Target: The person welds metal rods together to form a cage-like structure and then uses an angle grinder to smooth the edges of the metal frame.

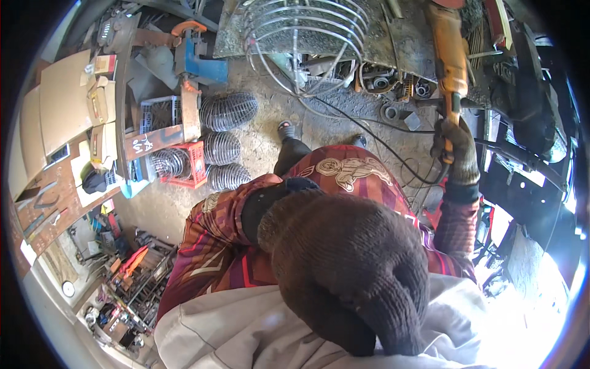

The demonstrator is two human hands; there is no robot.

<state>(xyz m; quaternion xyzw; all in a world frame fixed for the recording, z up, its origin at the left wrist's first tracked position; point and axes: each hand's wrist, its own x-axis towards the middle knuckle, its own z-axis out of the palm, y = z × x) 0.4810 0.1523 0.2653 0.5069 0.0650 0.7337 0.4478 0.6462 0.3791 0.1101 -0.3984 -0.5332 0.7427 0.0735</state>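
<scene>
My right hand, in a dark knitted glove, is wrapped round the rear handle of an orange angle grinder. The grinder points away from me at the right, its reddish disc partly cut off by the upper edge. Large and close, my gloved left hand is raised in front of my chest, over light grey cloth. Its fingers bend down and inward; whatever their tips hold is hidden. Beyond my feet, a round cage of metal wire rings sits at the edge of a rough worktop.
Several wire cages are stacked on the floor at left, beside a red crate with more inside. A blue metal tool stands near a bench with cardboard boxes. A black cable crosses the floor toward the grinder.
</scene>
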